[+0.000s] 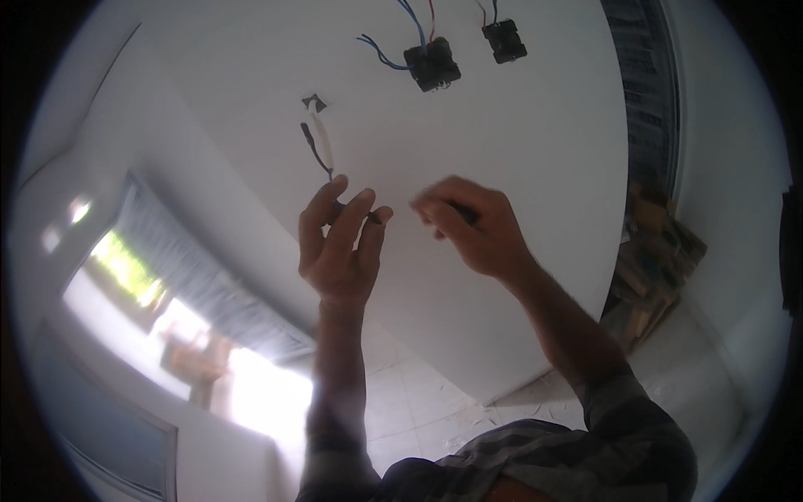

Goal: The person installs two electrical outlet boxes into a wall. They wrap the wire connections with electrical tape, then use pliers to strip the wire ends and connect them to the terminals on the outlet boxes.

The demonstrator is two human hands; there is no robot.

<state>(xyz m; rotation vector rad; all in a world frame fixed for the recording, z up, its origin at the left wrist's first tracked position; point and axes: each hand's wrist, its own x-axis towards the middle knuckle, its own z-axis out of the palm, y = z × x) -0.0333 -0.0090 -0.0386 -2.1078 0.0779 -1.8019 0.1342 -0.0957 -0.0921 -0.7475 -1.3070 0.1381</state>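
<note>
A white sheathed cable comes out of a small hole in the white wall. Beside it, a thin wire with a thick black end runs down to my left hand. The fingers of that hand are bent around the dark wire, pinching it near the fingertips. To its right, apart from it, my right hand is closed and slightly blurred. A dark object shows between its thumb and fingers; its kind cannot be made out.
Two black electrical boxes with blue and red wires sit on the wall above my hands. Pieces of wood are piled at the right. A bright window opening is at the left. Scraps lie on the tiled floor.
</note>
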